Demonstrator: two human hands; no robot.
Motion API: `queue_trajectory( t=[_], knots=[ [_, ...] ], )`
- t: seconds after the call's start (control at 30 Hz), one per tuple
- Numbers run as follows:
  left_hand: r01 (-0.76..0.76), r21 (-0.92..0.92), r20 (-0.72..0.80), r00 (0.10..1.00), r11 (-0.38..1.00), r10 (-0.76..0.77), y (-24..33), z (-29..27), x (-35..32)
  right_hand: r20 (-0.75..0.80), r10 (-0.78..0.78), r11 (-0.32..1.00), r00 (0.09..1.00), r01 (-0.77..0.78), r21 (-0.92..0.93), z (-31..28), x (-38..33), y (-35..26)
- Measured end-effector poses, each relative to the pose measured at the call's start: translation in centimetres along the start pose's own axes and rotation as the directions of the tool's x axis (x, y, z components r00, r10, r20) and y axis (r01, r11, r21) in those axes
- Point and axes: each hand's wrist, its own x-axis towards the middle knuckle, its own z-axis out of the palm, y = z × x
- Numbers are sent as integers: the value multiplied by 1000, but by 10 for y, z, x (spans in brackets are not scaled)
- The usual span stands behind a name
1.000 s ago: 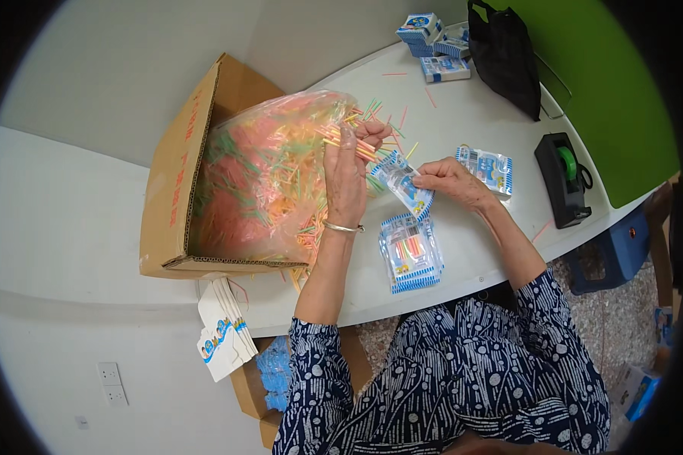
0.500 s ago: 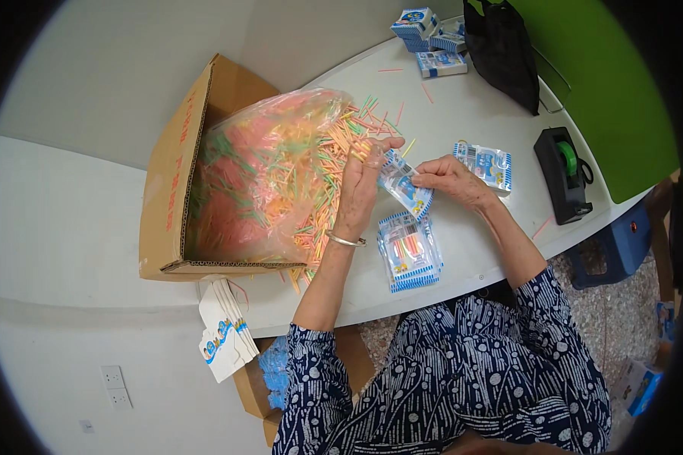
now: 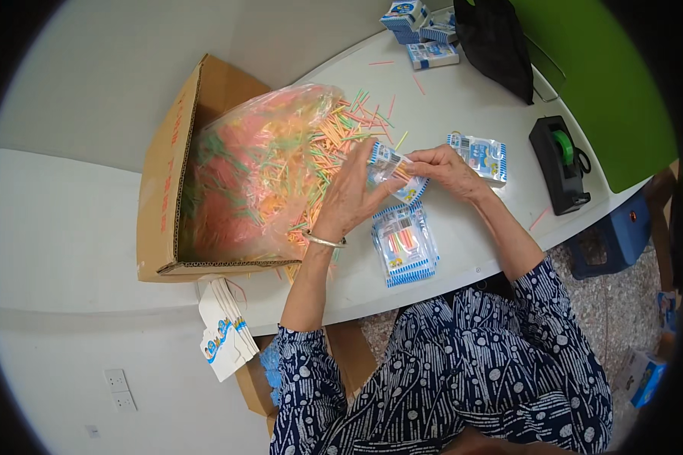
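Observation:
My left hand (image 3: 349,196) and my right hand (image 3: 449,171) hold a small clear plastic bag (image 3: 388,157) with blue-striped ends between them. The left thumb lies across its front, and the left fingers are partly hidden behind it. A few thin coloured sticks show at the bag's middle, under the left thumb. My right fingers pinch the bag's right side. Just below it lies a pile of similar bags (image 3: 404,249) with coloured sticks inside. Left of my left hand, loose pink, green, yellow and orange sticks (image 3: 328,144) spill from a large clear liner (image 3: 262,163).
A cardboard box (image 3: 159,201) on its side holds the liner. Right of my hands lie blue-striped bags (image 3: 489,161) and a black tape dispenser (image 3: 558,167). Small boxes (image 3: 432,54) and a black bag (image 3: 495,47) stand at the back. White folded cartons (image 3: 226,330) overhang the front edge.
My left hand has brought the sticks from the bag's upper left to its middle, and its thumb now lies over the bag. The right hand has shifted slightly upward along the bag's side.

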Motion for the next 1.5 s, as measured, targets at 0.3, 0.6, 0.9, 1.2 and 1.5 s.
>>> queue_trajectory(
  t=[0.3, 0.6, 0.9, 1.2, 1.5],
  knots=[
    [156, -99, 44, 987, 983, -152, 11, -7, 6, -39, -16, 992, 999, 21, 122, 1, 3, 4],
    [133, -557, 28, 990, 820, -141, 5, -4, 15, 88, 61, 998, 994, -61, -3, 2, 2, -2],
    [88, -407, 69, 996, 909, -65, 5, -8, 16, 151, 125, 992, 981, -122, -29, 9, -3, -7],
    [235, -479, 216, 965, 846, -146, 7, -14, -20, -118, -150, 808, 982, 53, -587, -20, -28, -45],
    [-24, 123, 115, 993, 992, 9, -2, 13, -56, -304, -388, 461, 870, -102, -881, -88, -48, 2]
  ],
)
